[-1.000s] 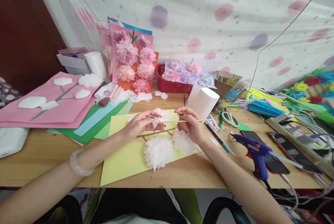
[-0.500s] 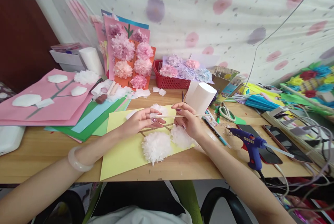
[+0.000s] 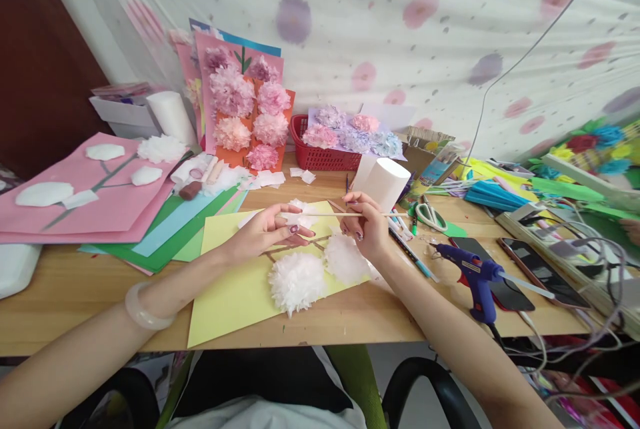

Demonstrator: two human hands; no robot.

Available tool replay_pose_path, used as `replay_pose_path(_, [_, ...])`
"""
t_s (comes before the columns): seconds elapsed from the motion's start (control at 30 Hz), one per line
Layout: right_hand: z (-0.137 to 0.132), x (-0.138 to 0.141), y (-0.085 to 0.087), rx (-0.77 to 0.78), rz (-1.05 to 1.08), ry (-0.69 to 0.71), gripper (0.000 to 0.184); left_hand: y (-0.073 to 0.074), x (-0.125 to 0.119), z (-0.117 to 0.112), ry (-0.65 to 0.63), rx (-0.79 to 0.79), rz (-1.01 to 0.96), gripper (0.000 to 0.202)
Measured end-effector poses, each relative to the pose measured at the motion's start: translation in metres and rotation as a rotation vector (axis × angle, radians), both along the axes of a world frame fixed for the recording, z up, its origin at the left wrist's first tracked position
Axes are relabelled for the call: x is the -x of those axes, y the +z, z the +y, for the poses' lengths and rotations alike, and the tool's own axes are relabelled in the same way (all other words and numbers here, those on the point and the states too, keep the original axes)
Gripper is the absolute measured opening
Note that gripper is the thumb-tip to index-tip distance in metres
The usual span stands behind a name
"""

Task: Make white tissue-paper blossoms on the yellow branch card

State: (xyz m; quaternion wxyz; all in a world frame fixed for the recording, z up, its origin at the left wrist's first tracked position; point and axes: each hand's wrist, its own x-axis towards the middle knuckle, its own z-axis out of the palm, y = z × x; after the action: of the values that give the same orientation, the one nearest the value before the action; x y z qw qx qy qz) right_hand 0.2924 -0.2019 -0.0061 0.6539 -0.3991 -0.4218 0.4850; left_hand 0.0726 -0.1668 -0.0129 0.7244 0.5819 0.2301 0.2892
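My right hand (image 3: 369,224) is closed around a thin wooden stick (image 3: 327,214), held about level above the yellow sheet (image 3: 225,299). The stick's left end reaches my left hand (image 3: 267,232), whose bent fingers are closed on what looks like a small piece of white tissue paper at the tip; the flower behind makes its outline hard to tell. Below the hands, the sheet bears a ruffled white paper flower (image 3: 297,282) and another white flower (image 3: 346,257) to its right. Brown branch lines run between them. Another white flower is partly hidden behind my left fingers.
A blue glue gun (image 3: 475,272) lies at right beside two phones and a cable-filled power strip (image 3: 560,249). Scissors (image 3: 431,216) and pens are nearer my right hand. A white roll (image 3: 387,182) and red basket (image 3: 325,157) stand behind. Pink sheets (image 3: 115,216) lie left.
My right hand has shifted slightly with the stick, which now lies more level. My left hand keeps nearly the same place by the stick's end. The view has moved a little.
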Motion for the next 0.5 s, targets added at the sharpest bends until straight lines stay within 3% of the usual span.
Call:
replay_pose_path(0.27, [-0.0010, 0.0027, 0.0006, -0.001, 0.006, 0.071, 0.010, -0.0043, -0.0029, -0.0010, 0.030, 0.014, 0.058, 0.028])
replay_pose_path(0.5, [-0.0010, 0.0014, -0.0001, 0.011, 0.029, 0.083, 0.010, -0.0062, -0.0016, 0.0003, 0.009, 0.030, 0.033, 0.031])
